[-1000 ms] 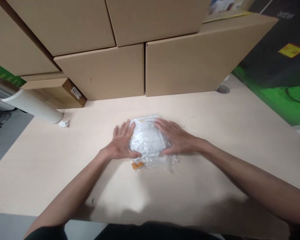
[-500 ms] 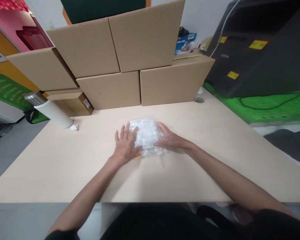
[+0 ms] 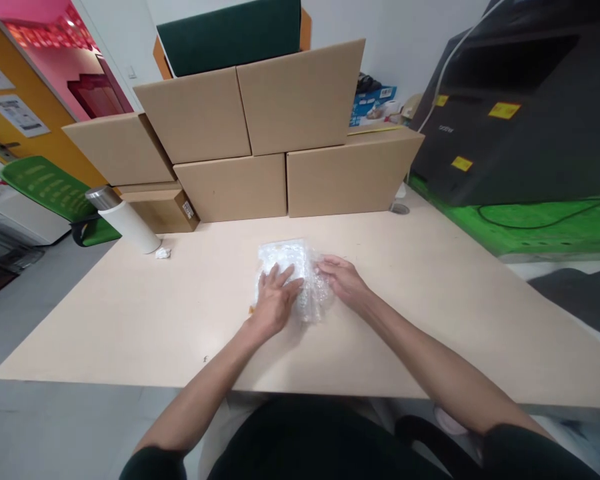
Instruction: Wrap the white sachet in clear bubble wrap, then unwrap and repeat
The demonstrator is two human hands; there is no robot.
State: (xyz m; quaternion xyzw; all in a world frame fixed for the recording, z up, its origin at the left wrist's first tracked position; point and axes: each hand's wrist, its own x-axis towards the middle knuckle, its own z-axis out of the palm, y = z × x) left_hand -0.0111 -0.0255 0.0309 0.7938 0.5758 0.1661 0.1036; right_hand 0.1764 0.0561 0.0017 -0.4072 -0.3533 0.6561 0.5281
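Right grip [image 3: 346, 281] pinches bubble wrap [image 3: 316, 293]; left grip [image 3: 274, 305] hides part.

Left grip [image 3: 275, 303] hides part of the bubble-wrapped packet [image 3: 283, 252]; contents unclear. Right grip [image 3: 347, 281]: some fingertips obscured. Carton label [image 3: 187, 209] too small to read, yellow stickers [image 3: 505, 110] likewise. Black machine [image 3: 520, 160] cut off at right edge, orange door [image 3: 65, 147] at left.
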